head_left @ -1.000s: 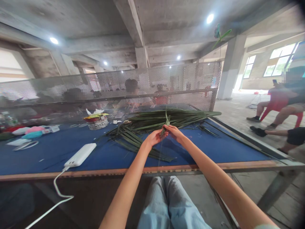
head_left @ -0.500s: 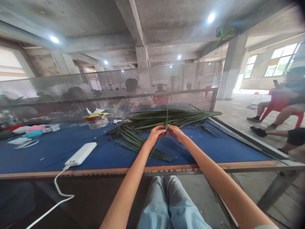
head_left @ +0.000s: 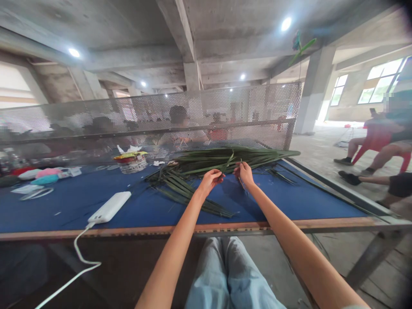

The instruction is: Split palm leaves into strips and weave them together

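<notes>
My left hand (head_left: pixel 210 179) and my right hand (head_left: pixel 245 173) are raised over the blue table (head_left: pixel 289 201), a short gap between them. Both pinch a narrow green palm leaf strip (head_left: pixel 229 162) that runs between them and kinks upward in the middle. Behind the hands lies a long pile of dark green palm leaves (head_left: pixel 206 165), stretching from table centre to the right rear corner. More loose leaves (head_left: pixel 183 193) lie below my left hand.
A white power bank (head_left: pixel 109 207) with a cable lies front left. A small basket (head_left: pixel 131 162) and pastel items (head_left: pixel 41 174) sit at the back left. A perforated metal screen (head_left: pixel 144 120) backs the table, people behind it. Seated people (head_left: pixel 383 146) are on the right.
My hands, held together on an upright leaf strip a second ago, have drawn apart. The right hand moved right and the strip now lies more sideways between them.
</notes>
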The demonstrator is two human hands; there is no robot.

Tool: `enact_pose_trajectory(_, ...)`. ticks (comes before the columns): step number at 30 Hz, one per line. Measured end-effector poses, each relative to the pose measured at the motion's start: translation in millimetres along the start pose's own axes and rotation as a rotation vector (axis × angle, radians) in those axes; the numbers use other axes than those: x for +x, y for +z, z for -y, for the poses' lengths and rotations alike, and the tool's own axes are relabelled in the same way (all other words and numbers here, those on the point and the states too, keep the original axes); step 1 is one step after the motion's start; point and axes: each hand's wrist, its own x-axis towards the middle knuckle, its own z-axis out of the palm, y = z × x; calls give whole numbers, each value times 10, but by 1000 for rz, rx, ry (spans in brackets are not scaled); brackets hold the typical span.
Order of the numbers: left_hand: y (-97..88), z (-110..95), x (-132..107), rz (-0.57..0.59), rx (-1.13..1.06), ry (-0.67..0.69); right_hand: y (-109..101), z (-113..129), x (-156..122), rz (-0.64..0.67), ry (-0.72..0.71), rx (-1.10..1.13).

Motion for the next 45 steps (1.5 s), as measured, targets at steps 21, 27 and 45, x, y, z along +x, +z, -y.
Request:
enact_pose_trajectory(21,5,-148,-209,620,337,-445,-75,111,-102,-82,-202,-176)
enact_pose_trajectory(27,-25,-56,-158,546,338,-422,-103,154,-18,-176,-499,-198)
enact_pose_trajectory(45,91,-84,-225,608,375,-456,-45,208,-67,-64,-557,-234)
